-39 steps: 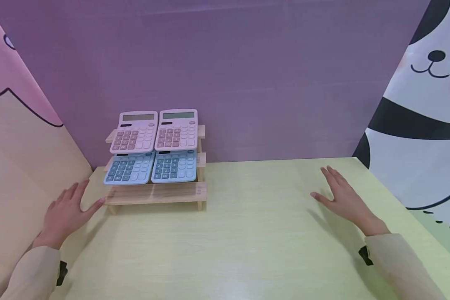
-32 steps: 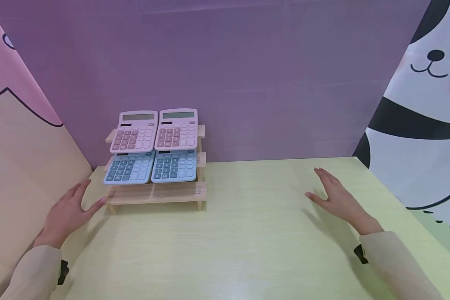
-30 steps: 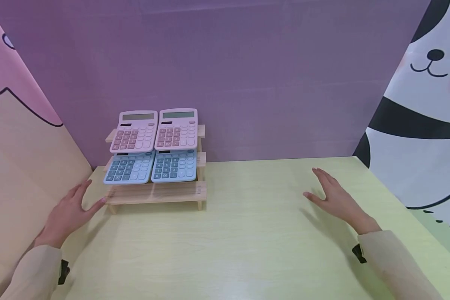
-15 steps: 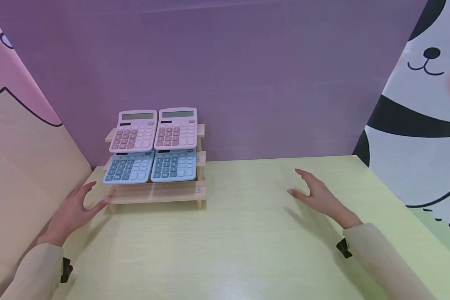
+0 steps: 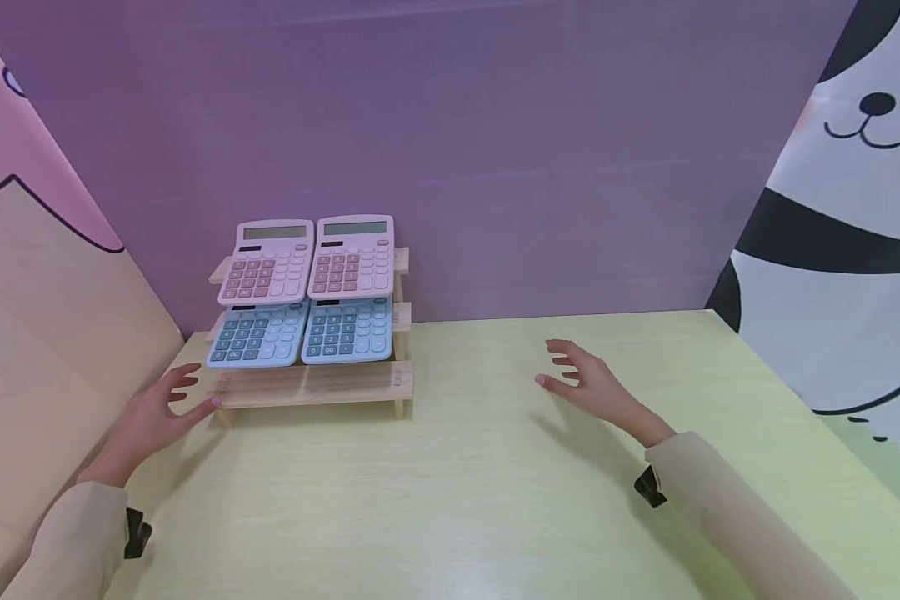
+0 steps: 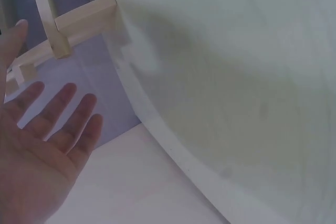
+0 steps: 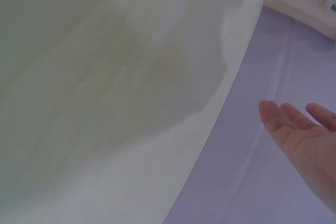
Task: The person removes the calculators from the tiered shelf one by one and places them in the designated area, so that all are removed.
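A three-tier wooden rack (image 5: 315, 387) stands at the back left of the table. Two pink calculators (image 5: 268, 260) lie side by side on its top tier, and two blue calculators (image 5: 348, 331) on the middle one; the bottom tier is bare. My left hand (image 5: 150, 421) is at the rack's left side, thumb tip right at the bottom tier's left end, fingers spread loosely. In the left wrist view its palm (image 6: 39, 161) shows nothing held. My right hand (image 5: 592, 385) hovers over the table to the right of the rack, fingers relaxed and holding nothing.
The pale wooden table (image 5: 450, 500) runs back to a purple backdrop (image 5: 540, 167). A panel with a printed panda (image 5: 832, 333) borders the right side. A beige and pink panel (image 5: 45, 317) rises close beside my left hand.
My right hand has moved left across the table toward the rack, its fingers bending slightly. My left hand has shifted slightly right. The calculators and rack stay put.
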Demonstrator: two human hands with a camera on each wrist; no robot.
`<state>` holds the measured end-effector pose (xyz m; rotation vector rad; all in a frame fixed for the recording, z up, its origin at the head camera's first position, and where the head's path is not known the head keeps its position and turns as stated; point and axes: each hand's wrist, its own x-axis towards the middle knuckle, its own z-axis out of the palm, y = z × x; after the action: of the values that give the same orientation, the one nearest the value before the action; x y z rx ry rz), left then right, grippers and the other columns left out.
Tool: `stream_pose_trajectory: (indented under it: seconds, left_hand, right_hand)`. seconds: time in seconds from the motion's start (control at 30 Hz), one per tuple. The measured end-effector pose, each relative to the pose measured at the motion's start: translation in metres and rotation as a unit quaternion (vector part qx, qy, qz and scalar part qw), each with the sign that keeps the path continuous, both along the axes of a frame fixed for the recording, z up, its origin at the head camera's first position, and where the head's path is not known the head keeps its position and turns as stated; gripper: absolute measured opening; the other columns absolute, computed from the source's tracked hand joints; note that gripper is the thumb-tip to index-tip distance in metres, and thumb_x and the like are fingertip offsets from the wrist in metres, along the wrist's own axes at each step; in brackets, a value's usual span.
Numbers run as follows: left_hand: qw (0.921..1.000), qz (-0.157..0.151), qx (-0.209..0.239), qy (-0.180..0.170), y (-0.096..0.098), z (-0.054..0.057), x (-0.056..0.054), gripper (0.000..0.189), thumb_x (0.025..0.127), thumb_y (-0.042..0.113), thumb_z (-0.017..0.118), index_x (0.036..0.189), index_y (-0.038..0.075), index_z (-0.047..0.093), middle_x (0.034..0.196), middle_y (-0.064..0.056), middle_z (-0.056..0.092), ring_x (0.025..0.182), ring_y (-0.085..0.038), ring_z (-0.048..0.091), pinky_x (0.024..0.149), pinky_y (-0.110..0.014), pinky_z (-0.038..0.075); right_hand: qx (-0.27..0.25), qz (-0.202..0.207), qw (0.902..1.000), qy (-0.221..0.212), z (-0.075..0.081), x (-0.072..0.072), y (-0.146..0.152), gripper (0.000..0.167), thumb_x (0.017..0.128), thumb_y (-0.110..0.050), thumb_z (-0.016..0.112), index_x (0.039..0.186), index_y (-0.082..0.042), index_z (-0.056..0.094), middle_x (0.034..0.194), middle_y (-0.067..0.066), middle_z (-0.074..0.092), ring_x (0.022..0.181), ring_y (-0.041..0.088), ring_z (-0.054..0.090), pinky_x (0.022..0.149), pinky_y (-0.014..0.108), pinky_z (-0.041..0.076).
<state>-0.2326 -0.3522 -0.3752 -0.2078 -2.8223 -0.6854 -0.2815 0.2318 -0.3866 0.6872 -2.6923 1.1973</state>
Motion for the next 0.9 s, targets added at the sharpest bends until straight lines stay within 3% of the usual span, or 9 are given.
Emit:
stream_pose_trajectory:
  seconds: [0.5, 0.9]
  left_hand:
    - [0.9977, -0.023, 0.049, -0.041, 0.001, 0.003, -0.006, 0.063, 0.088, 0.032, 0.06, 0.133, -0.005, 0.034, 0.123, -0.035, 0.047, 0.104, -0.051, 0.052, 0.084, -0.054, 0.047]
    - [0.9937, -0.032, 0.075, -0.078, -0.002, 0.0, -0.012, 0.066, 0.088, 0.033, 0.059, 0.133, -0.007, 0.033, 0.131, -0.032, 0.039, 0.108, -0.051, 0.05, 0.083, -0.051, 0.05]
  right_hand:
    - [-0.084, 0.041, 0.995, -0.034, 0.001, -0.008, -0.051, 0.055, 0.085, -0.014, 0.064, 0.132, -0.003, 0.039, 0.13, 0.021, 0.046, 0.115, 0.041, 0.05, 0.093, 0.048, 0.046]
    - [-0.104, 0.071, 0.9904, -0.058, -0.002, -0.011, -0.086, 0.055, 0.083, -0.015, 0.067, 0.13, -0.002, 0.042, 0.128, 0.02, 0.048, 0.114, 0.04, 0.051, 0.093, 0.046, 0.046]
